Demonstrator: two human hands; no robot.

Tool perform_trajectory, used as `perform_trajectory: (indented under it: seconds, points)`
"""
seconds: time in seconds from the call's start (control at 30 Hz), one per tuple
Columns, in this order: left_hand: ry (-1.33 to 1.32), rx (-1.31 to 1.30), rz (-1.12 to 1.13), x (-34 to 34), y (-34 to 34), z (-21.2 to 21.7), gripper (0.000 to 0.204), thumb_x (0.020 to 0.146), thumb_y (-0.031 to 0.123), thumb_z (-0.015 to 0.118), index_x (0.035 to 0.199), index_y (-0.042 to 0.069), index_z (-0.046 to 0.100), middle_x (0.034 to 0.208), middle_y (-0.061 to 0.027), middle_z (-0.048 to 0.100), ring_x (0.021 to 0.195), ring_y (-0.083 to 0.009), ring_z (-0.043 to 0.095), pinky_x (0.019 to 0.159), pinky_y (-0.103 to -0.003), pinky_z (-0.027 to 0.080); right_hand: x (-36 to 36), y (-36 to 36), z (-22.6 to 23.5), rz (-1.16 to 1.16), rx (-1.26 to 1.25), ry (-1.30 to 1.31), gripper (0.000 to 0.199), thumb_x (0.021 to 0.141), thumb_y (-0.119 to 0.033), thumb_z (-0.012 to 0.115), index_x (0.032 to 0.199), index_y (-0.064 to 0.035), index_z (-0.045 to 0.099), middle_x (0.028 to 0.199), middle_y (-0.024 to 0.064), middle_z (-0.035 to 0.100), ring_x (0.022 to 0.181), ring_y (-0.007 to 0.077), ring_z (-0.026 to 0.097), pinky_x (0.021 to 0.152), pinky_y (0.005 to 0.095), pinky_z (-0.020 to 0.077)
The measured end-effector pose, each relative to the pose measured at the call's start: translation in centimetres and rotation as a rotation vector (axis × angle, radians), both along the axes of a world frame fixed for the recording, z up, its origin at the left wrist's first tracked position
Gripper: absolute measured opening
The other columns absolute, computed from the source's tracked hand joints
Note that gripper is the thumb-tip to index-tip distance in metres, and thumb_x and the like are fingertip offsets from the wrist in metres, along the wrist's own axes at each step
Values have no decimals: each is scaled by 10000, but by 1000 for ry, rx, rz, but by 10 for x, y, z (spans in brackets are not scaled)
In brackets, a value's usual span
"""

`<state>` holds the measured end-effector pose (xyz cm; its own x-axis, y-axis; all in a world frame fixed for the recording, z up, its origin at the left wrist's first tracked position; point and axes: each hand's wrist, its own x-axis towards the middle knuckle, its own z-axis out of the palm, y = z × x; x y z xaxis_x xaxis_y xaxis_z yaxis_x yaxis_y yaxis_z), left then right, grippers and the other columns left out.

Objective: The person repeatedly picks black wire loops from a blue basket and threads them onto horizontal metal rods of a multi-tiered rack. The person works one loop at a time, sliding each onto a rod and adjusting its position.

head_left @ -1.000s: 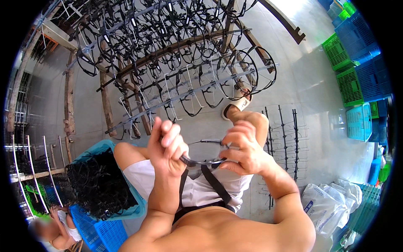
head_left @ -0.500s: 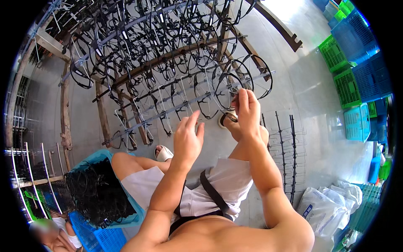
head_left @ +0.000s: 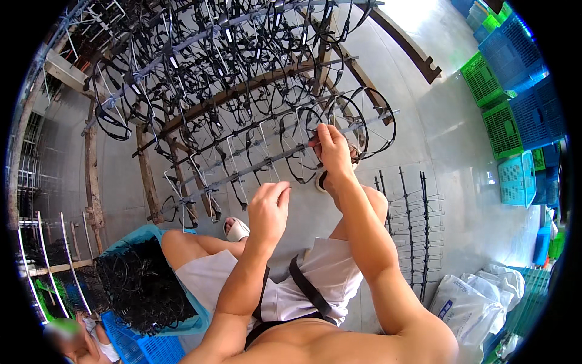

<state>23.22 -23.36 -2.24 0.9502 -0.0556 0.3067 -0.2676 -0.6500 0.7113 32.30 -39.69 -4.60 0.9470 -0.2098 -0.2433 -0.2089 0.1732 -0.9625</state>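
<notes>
In front of me a rack carries rows of grey rods (head_left: 257, 165) with thin wire hooks, and many black looped frames (head_left: 109, 124) hang on it. My right hand (head_left: 332, 148) reaches to the right part of the lowest rods. Its fingers are pinched on a thin black looped frame (head_left: 295, 175) there; the exact grip is partly hidden. My left hand (head_left: 270, 212) is held lower and to the left, apart from the rods, with thumb and fingertips together. Whether anything small is between them cannot be seen.
A light-blue tub (head_left: 197, 324) full of black pieces stands by my left leg, with a blue crate (head_left: 160, 349) behind it. Wire racks (head_left: 411, 227) lie on the floor to the right, near white plastic bags (head_left: 467, 303). Green and blue crates (head_left: 503, 127) line the far right. Another person sits at lower left.
My right hand has shifted left and slightly up along the rods. My left hand has moved slightly down, and its spread fingers have closed together.
</notes>
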Motion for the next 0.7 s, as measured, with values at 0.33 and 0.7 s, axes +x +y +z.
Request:
perform_trajectory:
  seconds: [0.33,0.7]
  points:
    - [24,-39,-3,-2,1,-1,81,787,46,663,864,37,638,794,-112,610,681,-306,596,603,-376,477,-1,6,0,50,179,-130,280,978,-298,461,879,-58,565,696,11,594,525,30,384,473,191,295]
    - [38,-126,30,4,-10,5,105,798,63,666,895,25,649,809,-118,628,675,-295,606,612,-355,483,-35,-12,-17,91,117,-309,238,981,-226,453,969,-20,571,753,12,551,649,58,431,595,203,350]
